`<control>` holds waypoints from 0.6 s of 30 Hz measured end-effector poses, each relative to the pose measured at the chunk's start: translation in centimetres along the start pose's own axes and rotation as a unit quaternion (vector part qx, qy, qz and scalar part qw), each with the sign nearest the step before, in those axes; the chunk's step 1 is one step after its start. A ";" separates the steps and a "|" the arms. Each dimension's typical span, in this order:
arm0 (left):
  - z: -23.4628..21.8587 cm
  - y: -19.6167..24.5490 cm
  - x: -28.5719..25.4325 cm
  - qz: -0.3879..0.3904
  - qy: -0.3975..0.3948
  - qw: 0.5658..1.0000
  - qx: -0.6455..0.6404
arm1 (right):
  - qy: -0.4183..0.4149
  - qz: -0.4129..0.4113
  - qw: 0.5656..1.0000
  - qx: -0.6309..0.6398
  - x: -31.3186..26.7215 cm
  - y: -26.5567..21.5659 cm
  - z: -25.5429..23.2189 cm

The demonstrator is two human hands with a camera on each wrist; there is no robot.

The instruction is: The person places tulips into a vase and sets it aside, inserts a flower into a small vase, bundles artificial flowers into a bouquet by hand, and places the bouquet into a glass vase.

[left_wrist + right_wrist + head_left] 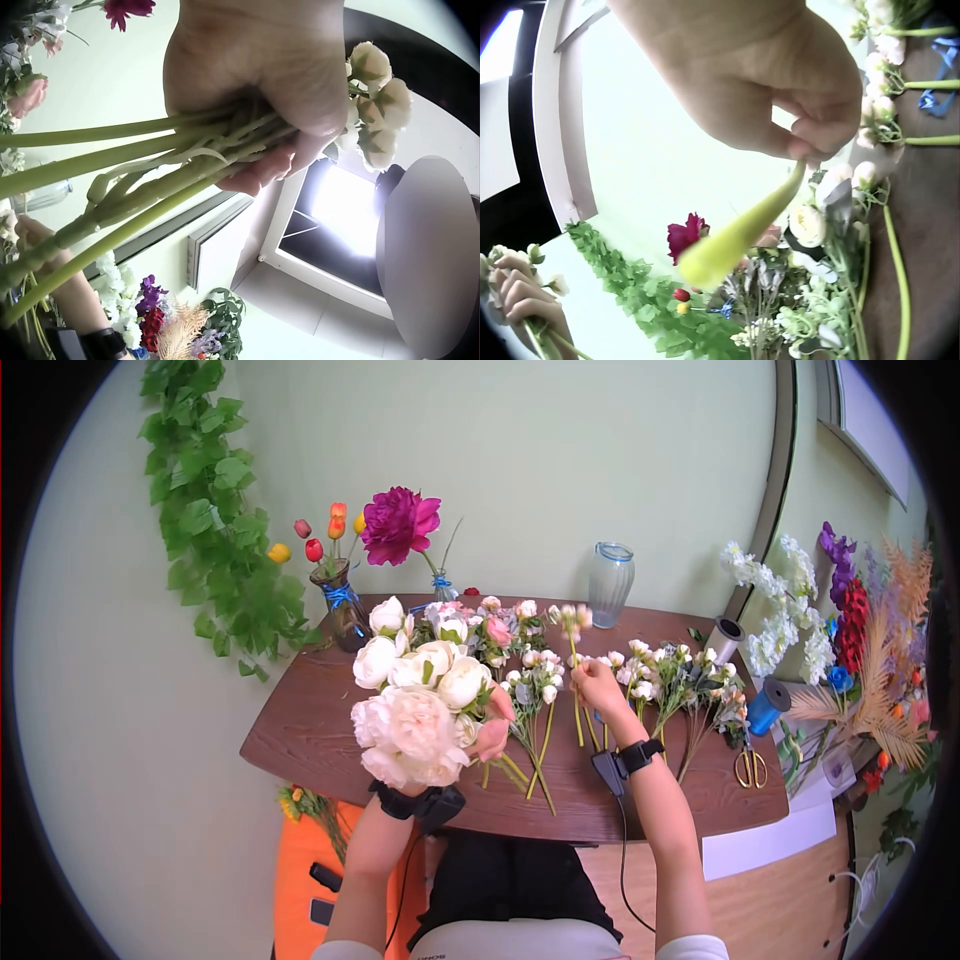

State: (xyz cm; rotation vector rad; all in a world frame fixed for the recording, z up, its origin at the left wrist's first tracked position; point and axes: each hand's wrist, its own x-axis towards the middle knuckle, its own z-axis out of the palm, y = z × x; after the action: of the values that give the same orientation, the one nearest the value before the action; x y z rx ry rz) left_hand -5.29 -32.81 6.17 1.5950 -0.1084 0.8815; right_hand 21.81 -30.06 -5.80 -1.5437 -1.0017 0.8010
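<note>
My left hand [492,726] grips a bouquet of large white and pale pink peonies [420,715], their blooms turned toward me. In the left wrist view its fingers curl round several thick green stems [142,169]. My right hand [600,688], to the right over the table, pinches one slim stem with small cream blossoms [574,620] upright between thumb and fingers. The right wrist view shows the stem's green lower end [739,238] pointing out below the fingertips. Small white rose sprays [545,685] lie on the table between the hands; more sprays [650,670] lie beyond the right hand.
The brown table [310,725] also bears a glass vase [611,585], a dark vase with tulips [343,610], a magenta peony [400,527], ribbon spools [768,707] and gold-handled scissors [750,768]. An orange seat [295,880] stands at left; colourful flowers [860,630] stand at right.
</note>
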 end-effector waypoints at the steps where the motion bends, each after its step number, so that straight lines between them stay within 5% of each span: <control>1: 0.0 -0.2 0.0 0.000 0.000 1.000 0.000 | 0.010 -0.045 0.997 0.064 -0.2 -0.4 0.2; 3: -0.1 -0.6 0.1 0.002 0.000 1.000 -0.001 | 0.009 -0.087 0.995 0.045 -0.5 -1.2 0.4; 5: -0.1 -0.8 0.1 0.003 0.000 1.000 -0.001 | 0.071 -0.229 0.970 0.032 -1.4 -2.3 1.1; 11: 0.6 0.3 0.7 -0.044 0.011 0.995 0.090 | 0.051 -0.322 0.944 -0.047 -9.1 -9.9 3.0; 18: 0.7 -0.6 1.0 0.014 0.021 0.993 0.117 | 0.011 -0.449 0.886 -0.117 -12.5 -11.3 5.2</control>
State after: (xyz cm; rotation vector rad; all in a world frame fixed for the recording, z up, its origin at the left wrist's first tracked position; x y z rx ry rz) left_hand -3.89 -32.90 6.33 1.7937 0.0026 0.9785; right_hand 9.90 -38.47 4.03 -1.0679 -1.6456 0.0019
